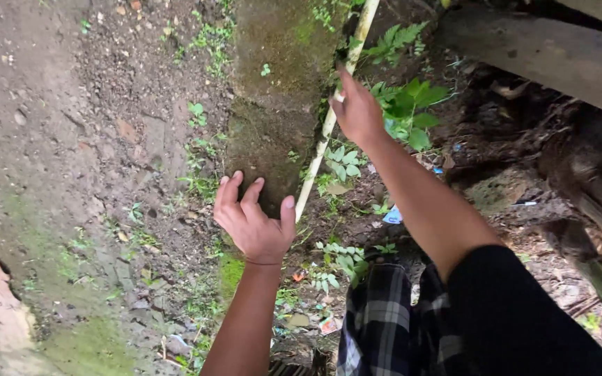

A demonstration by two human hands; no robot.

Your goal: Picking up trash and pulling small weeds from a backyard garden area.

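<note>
My right hand [358, 111] is wrapped around a long pale stick [315, 163] that runs diagonally from the top of the view down to the ground. My left hand [254, 219] hovers lower and to the left, fingers spread, holding nothing, over the dark foot of a mossy concrete slab [280, 63]. The stick's lower end sits just right of my left thumb. My black sleeve [517, 320] and checked cloth [384, 320] show at the bottom right.
Bare soil with pebbles [71, 125] fills the left. Leafy green weeds [405, 104] grow right of the stick. Weathered timber [559, 56] and dark logs [593, 202] lie at the right. Small scraps of litter [393, 216] dot the ground.
</note>
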